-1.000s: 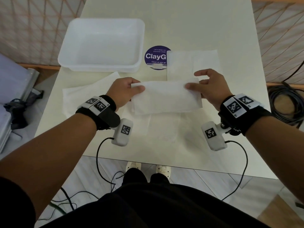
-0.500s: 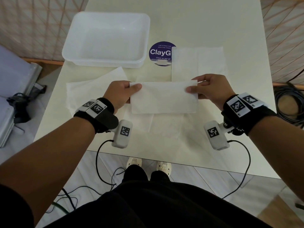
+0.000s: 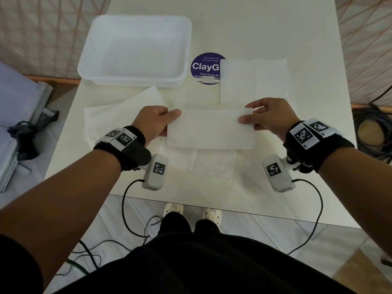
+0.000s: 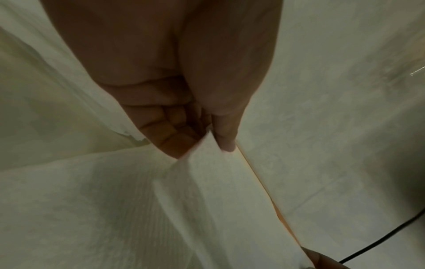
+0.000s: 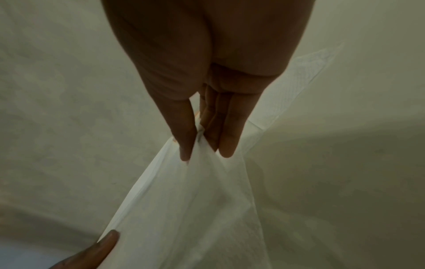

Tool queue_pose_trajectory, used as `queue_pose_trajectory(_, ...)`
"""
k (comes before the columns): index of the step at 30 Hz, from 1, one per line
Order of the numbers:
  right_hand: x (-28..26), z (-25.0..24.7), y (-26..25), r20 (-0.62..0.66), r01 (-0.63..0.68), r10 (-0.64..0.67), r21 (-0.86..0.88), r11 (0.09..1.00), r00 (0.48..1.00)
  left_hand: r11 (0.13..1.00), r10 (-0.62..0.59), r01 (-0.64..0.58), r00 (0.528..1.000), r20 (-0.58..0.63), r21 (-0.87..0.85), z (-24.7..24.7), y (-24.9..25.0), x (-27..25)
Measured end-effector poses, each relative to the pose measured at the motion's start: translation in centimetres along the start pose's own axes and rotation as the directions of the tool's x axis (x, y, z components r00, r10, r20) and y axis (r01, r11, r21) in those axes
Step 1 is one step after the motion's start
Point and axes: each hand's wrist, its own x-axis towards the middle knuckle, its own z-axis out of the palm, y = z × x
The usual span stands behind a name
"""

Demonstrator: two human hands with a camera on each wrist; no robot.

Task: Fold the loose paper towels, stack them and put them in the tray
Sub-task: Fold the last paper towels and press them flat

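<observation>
We pinch folded towel [image 3: 210,130] at both ends, left hand [image 3: 153,122], right hand [image 3: 268,115], thumbs on top, above table [image 3: 244,24]: taut, edges aligned for next fold. Tray [image 3: 135,79] beyond holds nothing.

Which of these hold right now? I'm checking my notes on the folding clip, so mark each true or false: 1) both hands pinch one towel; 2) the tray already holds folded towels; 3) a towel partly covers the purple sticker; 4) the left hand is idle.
1) True: the left hand and right hand pinch opposite ends of the folded paper towel.
2) False: the tray holds nothing.
3) True: the far towel overlaps the right side of the purple sticker.
4) False: the left hand pinches the towel.
</observation>
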Motion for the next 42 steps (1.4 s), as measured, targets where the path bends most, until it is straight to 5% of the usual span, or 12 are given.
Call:
queue_pose_trajectory(7,0.8,0.4,1.9,-0.013,-0.087,0.086,-0.092,0.992,0.996,0.991,-0.129,0.125,0.989,0.075,0.05,0.2,-1.4,-0.4)
queue_pose_trajectory(16,1.1,0.7,2.9,-0.04,-0.035,0.026,-0.253,0.967,0.999,0.98,-0.023,0.02,1.0,0.012,0.196,1.0,-1.5,-0.7)
queue_pose_trajectory(23,0.8,0.9,3.0,-0.042,-0.001,-0.017,-0.381,0.924,0.999,0.889,0.073,-0.073,0.997,0.018,0.453,1.1,-2.0,-0.6)
queue_pose_trajectory(27,0.2,1.1,2.9,-0.074,0.013,-0.059,-0.503,0.864,0.996,0.711,0.147,-0.114,0.989,0.012,0.694,0.8,-2.1,-0.5)
queue_pose_trajectory(30,-0.6,1.4,2.6,-0.069,0.12,-0.198,-0.591,0.798,0.978,0.657,0.231,-0.155,0.973,-0.001,0.738,0.7,-1.9,-0.8)
queue_pose_trajectory(34,-1.6,3.4,2.1,0.179,0.412,-0.403,-0.665,0.623,0.898,0.593,0.39,-0.428,0.894,0.222,0.682,2.8,-1.5,-0.9)
queue_pose_trajectory(38,-2.0,6.0,3.2,0.396,0.443,-0.199,-0.816,0.372,0.896,0.339,0.246,-0.554,0.832,0.496,0.761,6.6,-2.7,-0.6)
queue_pose_trajectory(42,-2.2,6.6,5.7,0.419,0.428,-0.1,-0.849,0.31,0.903,0.195,0.131,-0.543,0.84,0.527,0.817,7.4,-4.5,-0.6)
